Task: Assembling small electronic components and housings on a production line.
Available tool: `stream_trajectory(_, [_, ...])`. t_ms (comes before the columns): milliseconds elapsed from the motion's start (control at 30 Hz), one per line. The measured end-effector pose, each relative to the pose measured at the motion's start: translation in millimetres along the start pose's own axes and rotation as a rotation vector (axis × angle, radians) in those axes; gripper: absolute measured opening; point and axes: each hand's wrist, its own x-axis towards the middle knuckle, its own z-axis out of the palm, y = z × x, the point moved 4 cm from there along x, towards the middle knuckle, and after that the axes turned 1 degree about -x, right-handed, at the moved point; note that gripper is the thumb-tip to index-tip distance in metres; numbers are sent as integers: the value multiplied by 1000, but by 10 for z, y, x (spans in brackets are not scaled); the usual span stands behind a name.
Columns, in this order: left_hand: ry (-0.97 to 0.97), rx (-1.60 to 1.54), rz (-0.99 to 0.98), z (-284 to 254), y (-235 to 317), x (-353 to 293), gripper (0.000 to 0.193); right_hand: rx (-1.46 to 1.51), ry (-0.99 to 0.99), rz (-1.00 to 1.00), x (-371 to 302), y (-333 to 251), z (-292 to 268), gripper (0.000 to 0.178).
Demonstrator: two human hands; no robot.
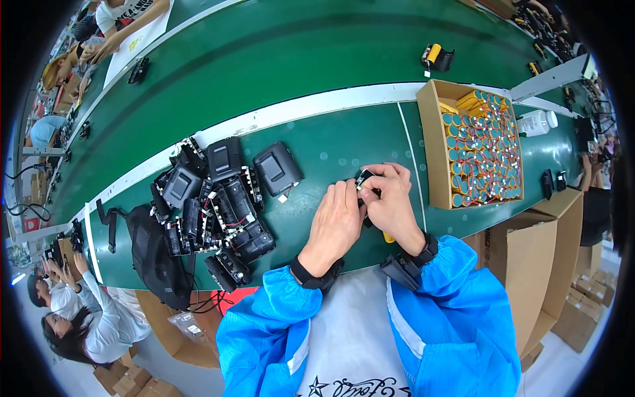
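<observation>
Both hands meet over the green bench and hold a small black plastic housing (366, 176) with a white part on it. My left hand (333, 220) has its fingers closed on the near side, hiding much of the piece. Thumb and fingertips of my right hand (390, 198) pinch at its upper end. Just below the right hand, a yellow piece (388, 237) shows in part. To the left lies a heap of black plastic housings (235, 205) with white connectors. One separate black housing (278, 169) sits at the heap's right side.
A cardboard box (433, 142) of yellow cylindrical batteries with red wires stands right of my hands. Beyond it are a white bottle (537, 123) and a conveyor (317, 59) carrying a battery assembly (438, 57). A black mesh bag (153, 255) lies left. Other people work at left.
</observation>
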Motion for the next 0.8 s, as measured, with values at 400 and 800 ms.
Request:
stream_trajectory(400, [15,48,-162,-27,-1,43,47,671,-232,356,-474,369,-247,11])
stream_trajectory(800, [96,147,-154,-77,70,-24,44,-147,325,-376,-102,-25,-460,33])
